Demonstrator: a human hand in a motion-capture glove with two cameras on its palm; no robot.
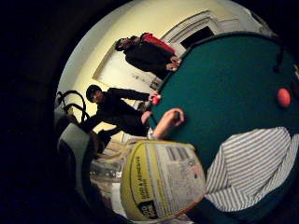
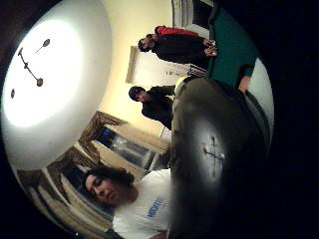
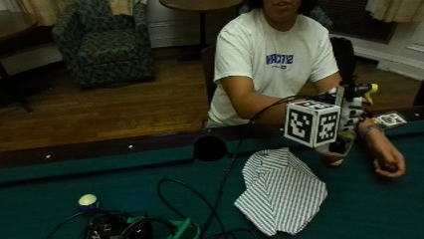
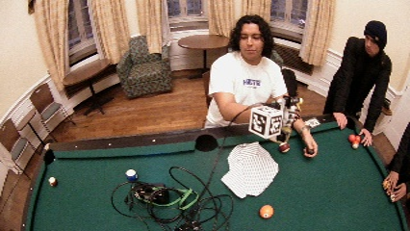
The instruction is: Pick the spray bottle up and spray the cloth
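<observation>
In the outside view my gloved right hand grips the spray bottle and holds it up above the green table, partly hidden behind the marker cube. Its yellow-tipped nozzle sits at the top. The striped cloth lies crumpled on the felt, just below and to the left of the bottle. The little finger side palm view shows the bottle's yellow and white label close to the palm, with the cloth beyond it. The bottle's dark body fills much of the thumb side palm view.
A dark red ball sits on the felt under the bottle. The bare left hand rests curled on the table at the right. A side pocket opens in the rail. Cables and gear lie front left near a pale ball.
</observation>
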